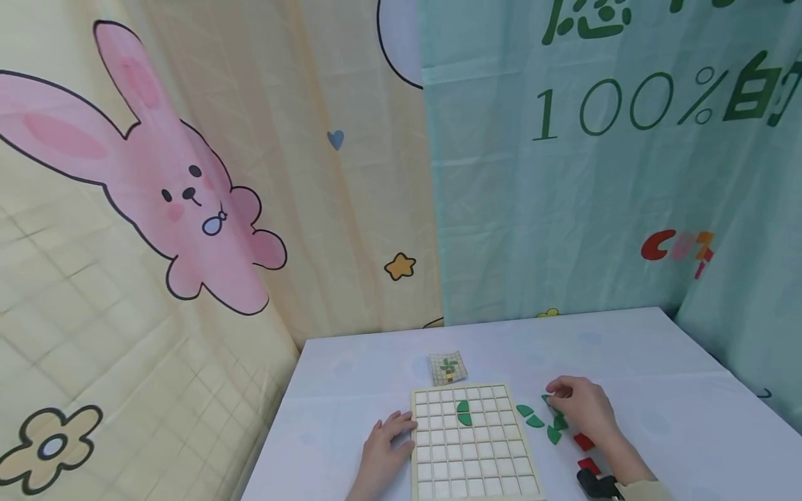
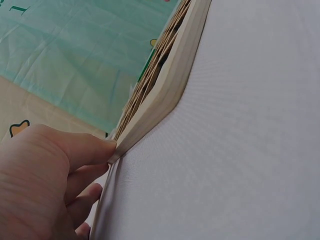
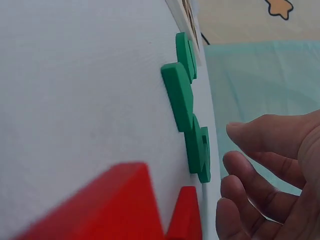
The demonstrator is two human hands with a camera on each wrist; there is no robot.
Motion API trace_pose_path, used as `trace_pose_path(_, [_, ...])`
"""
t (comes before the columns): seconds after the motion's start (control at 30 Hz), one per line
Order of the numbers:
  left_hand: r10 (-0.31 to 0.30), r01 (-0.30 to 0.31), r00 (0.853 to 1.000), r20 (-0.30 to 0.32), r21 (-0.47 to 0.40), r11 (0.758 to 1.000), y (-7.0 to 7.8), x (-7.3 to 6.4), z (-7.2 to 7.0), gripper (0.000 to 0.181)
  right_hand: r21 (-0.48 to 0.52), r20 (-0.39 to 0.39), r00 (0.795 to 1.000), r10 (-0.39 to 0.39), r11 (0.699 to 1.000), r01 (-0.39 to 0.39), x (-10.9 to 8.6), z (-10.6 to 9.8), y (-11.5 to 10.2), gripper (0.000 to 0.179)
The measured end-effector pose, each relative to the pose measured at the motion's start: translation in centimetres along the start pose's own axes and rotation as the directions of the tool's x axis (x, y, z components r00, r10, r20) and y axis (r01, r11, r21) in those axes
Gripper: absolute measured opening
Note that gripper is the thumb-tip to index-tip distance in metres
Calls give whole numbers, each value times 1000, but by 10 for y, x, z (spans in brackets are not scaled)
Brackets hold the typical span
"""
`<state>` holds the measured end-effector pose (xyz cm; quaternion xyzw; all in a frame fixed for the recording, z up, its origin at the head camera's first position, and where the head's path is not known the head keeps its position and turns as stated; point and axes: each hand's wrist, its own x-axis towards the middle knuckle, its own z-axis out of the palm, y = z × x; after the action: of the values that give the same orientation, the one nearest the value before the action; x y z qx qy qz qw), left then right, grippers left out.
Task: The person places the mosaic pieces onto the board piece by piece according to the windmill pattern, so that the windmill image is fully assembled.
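A pale wooden board (image 1: 415, 473) with a grid of white squares lies on the table. Two green quarter-circle pieces (image 1: 464, 419) sit on its upper part. My left hand (image 1: 385, 449) rests at the board's left rim; the left wrist view shows its thumb (image 2: 92, 148) touching the rim's side. Right of the board, my right hand (image 1: 583, 407) hovers over loose green pieces (image 1: 554, 435), beside a green one (image 1: 545, 398) near its fingertips. In the right wrist view its thumb (image 3: 250, 134) and fingers stand apart, with nothing visible between them.
A small patterned card (image 1: 447, 367) lies behind the board, showing a green design on a grid. Red pieces (image 1: 584, 441) lie below the green ones, near the right wrist. Printed curtains (image 1: 351, 209) stand behind the white table (image 1: 332, 417).
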<state>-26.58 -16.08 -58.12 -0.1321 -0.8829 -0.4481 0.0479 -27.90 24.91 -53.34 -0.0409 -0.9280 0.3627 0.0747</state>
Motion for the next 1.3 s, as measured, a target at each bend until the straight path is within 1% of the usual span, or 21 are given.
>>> trace_pose_path(0.1, [-27, 27, 1000, 1, -4, 1000, 1, -1, 0, 31, -13, 16, 1000, 15, 1000, -15, 1, 2, 1, 17])
trace_pose_path(0.23, [-34, 34, 999, 0, -5, 999, 3, -1, 0, 31, -26, 28, 998, 61, 998, -60, 3, 5, 1, 23])
trace_pose_path(0.33, [-27, 27, 1000, -3, -4, 1000, 4, -1, 0, 31, -42, 23, 996, 81, 996, -80, 5, 6, 2, 27])
trace_pose_path(0.37, [-34, 34, 999, -3, -7, 999, 4, -2, 0, 30, -47, 21, 996, 85, 995, -84, 5, 7, 3, 27])
trace_pose_path(0.5, [-21, 21, 1000, -2, -4, 1000, 5, -3, 0, 31, -68, 16, 996, 87, 994, -85, 4, 8, 6, 26])
trace_pose_path(0.67, [-19, 19, 1000, -4, -9, 1000, 6, -3, -1, 30, -81, 17, 996, 87, 993, -85, 4, 7, 7, 24])
trace_pose_path(0.77, [-35, 35, 999, 0, -8, 999, 7, -1, -1, 30, -83, 16, 997, 77, 994, -76, 4, 7, 6, 24])
trace_pose_path(0.9, [-49, 49, 999, 7, 0, 999, 6, 0, 0, 30, -72, 11, 998, 66, 995, -65, 4, 7, 5, 23])
trace_pose_path(1.17, [-24, 24, 1000, 1, 7, 1000, 3, 0, 0, 29, -14, 15, 997, 74, 997, -74, 7, 13, 8, 20])
trace_pose_path(1.3, [-30, 30, 1000, 1, 9, 1000, 4, 0, 0, 29, 16, 13, 998, 59, 998, -59, 7, 14, 9, 18])
